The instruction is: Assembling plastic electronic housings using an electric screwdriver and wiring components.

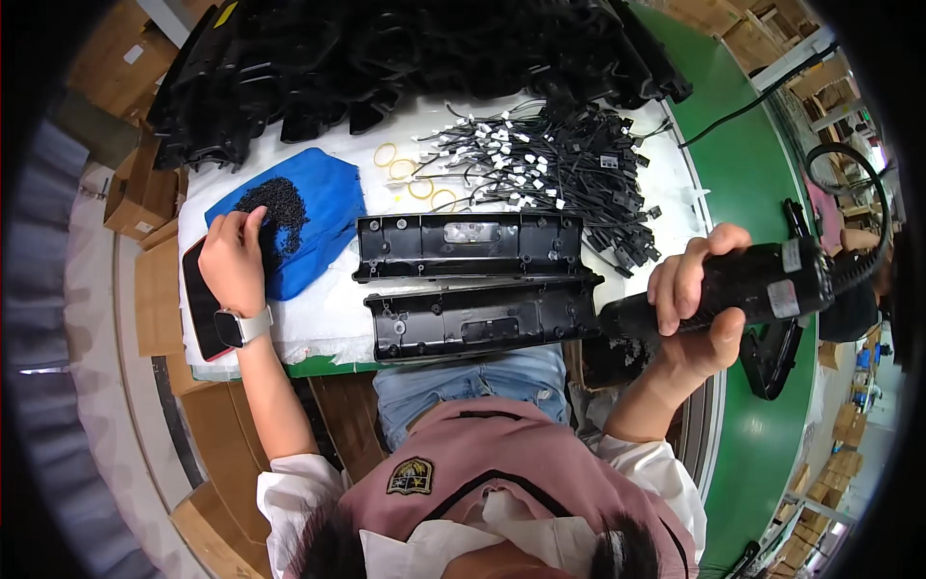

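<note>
My right hand is wrapped round a black electric screwdriver, whose tip end points left towards the black trays. Two long black plastic housing halves, an upper one and a lower one, lie side by side with their hollow insides up. At the left, my left hand has its fingertips pinched together at the edge of a heap of small black screws. That heap rests on a blue cloth. Whatever sits between those fingertips is too small to make out.
A phone lies under my left wrist. Beyond the housings are a pile of black cables with white connectors and several yellow rubber bands. Large black mouldings fill the far side. The screwdriver's cord curls at the right.
</note>
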The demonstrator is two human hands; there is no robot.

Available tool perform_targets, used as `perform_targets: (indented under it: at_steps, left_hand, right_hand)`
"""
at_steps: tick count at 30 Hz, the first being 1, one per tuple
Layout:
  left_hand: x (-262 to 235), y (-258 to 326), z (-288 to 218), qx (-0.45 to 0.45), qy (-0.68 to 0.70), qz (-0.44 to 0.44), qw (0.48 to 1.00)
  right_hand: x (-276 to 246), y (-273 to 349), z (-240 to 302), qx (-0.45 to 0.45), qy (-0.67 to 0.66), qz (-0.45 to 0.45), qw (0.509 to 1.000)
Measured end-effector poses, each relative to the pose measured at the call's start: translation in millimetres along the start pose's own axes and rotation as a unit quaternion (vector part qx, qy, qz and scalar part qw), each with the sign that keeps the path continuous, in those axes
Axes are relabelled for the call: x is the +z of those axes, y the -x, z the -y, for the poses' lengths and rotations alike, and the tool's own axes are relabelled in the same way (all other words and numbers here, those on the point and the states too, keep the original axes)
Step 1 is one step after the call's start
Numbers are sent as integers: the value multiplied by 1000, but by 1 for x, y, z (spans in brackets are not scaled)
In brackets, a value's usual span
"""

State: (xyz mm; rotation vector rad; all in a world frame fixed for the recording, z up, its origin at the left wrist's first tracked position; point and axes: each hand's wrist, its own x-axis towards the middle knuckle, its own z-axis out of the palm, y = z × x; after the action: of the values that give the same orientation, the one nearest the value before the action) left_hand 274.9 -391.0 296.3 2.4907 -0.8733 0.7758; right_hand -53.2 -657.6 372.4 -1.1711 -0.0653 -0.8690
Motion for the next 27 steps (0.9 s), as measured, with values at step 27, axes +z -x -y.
perform_targets:
  at_steps: [27]
  left_hand:
    - [-44,41,-189,30,604,382,698]
  right_hand:
    - [-2,2,-11,-182,-186,108,959]
